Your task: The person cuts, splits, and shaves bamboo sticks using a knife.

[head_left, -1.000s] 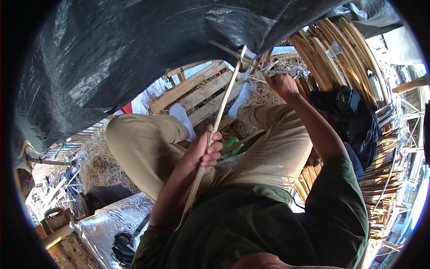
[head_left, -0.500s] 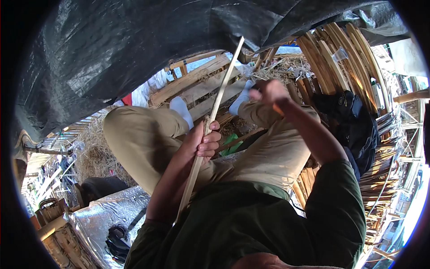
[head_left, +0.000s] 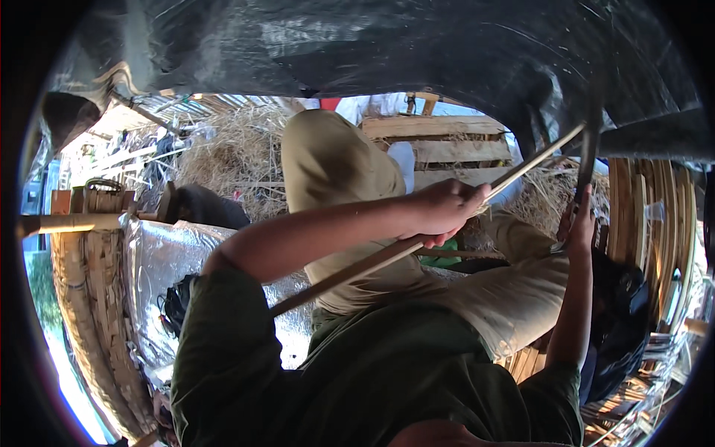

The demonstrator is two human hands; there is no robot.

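My left hand (head_left: 447,210) is closed around a long, pale split stick (head_left: 372,261), probably bamboo. It slants from beside my left upper arm up to the far right, across my lap. My right hand (head_left: 579,222) grips a long dark-bladed knife (head_left: 589,153), its handle mostly hidden in the fingers. The blade points away from me, its upper part hard to make out against the dark sheet. In the picture, the stick's far tip meets or overlaps the blade; I cannot tell whether they touch.
A black plastic sheet (head_left: 335,52) hangs across the far side. Wooden slats (head_left: 439,127) and dry straw (head_left: 238,153) lie beyond my legs. Split wood pieces (head_left: 640,231) stand at the right, near a black bag (head_left: 622,320). Silvery foil sheeting (head_left: 160,261) covers a surface at left.
The view has turned, and the stick now slants much farther right. My left arm reaches across. My right hand, blurred before, now shows the knife with its blade raised near the stick's tip.
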